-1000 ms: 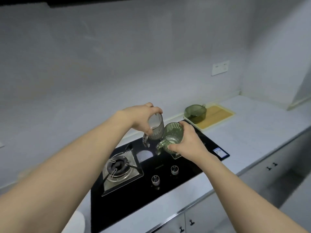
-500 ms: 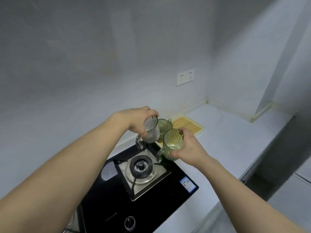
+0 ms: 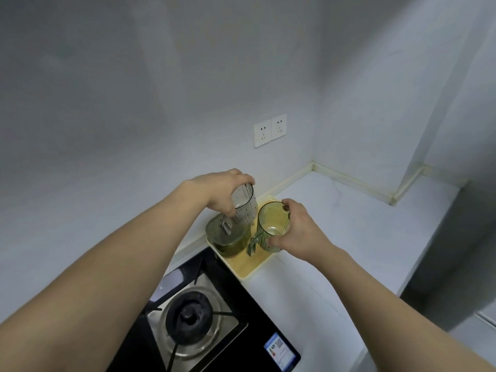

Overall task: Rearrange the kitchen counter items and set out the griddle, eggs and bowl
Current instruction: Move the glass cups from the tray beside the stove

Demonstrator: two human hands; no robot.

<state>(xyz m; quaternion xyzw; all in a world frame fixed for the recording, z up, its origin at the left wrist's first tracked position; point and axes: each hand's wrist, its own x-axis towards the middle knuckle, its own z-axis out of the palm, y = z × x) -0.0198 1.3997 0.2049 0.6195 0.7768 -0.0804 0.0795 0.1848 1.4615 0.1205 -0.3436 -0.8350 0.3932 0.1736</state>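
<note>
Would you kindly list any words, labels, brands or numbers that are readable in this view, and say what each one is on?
No text here can be read.
Sticker on the front right corner of the black hob: a blue header, a QR-like square and fine print, all too small and blurred to read.
Wall sockets: no readable marking.
Clear glass and green mug in the hands: no lettering shows.

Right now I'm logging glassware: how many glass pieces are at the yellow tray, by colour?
Clear ribbed glass mugs: 1
Green ribbed glass mugs: 1
Green lidded glass pots: 1
Total: 3
</note>
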